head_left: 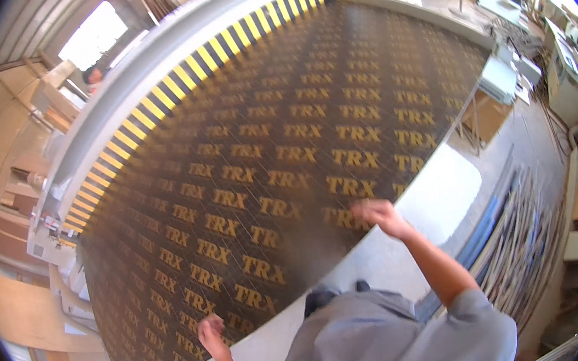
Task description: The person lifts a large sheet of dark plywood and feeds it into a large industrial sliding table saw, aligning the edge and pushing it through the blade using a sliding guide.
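A large dark brown sheet (243, 157) printed all over with rows of gold lettering lies flat before me. Over its near left part is my left hand (211, 332), fingers curled in, with nothing visible in it. My right hand (381, 216) is over the sheet's near edge, further right. Its fingers are bent together and slightly blurred, and no object shows in them. Whether either hand touches the sheet I cannot tell. Between the hands a dim, pale blur crosses the sheet's surface.
A long machine beam (181, 75) with yellow and black stripes spans the sheet's far left side. A white table surface (447, 187) runs along the near edge. Strips and rods (506, 241) lie on the floor at right. Two people show behind the beam.
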`<move>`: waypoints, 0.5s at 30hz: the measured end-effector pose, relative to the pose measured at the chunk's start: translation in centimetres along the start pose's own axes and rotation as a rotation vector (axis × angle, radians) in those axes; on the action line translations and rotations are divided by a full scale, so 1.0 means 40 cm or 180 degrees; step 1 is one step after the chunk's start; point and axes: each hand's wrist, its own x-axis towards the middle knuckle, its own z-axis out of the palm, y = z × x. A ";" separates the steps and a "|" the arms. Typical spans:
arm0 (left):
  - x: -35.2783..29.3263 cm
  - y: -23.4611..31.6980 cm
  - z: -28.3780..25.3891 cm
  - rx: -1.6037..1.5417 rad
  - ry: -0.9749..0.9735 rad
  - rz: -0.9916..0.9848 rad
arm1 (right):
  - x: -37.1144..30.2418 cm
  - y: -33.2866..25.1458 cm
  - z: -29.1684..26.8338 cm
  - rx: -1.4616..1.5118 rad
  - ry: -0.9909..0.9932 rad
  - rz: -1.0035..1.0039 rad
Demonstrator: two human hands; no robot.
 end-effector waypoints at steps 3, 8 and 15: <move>0.061 0.029 0.094 0.2340 0.0757 0.0811 | 0.093 -0.068 0.019 -0.3033 0.0861 -0.1280; 0.079 -0.115 0.155 0.4060 0.0555 0.1394 | 0.141 0.074 0.018 -0.4200 0.0782 -0.0777; 0.126 -0.095 0.165 0.3926 0.0471 0.1112 | 0.118 0.119 -0.012 -0.3504 0.0821 -0.1415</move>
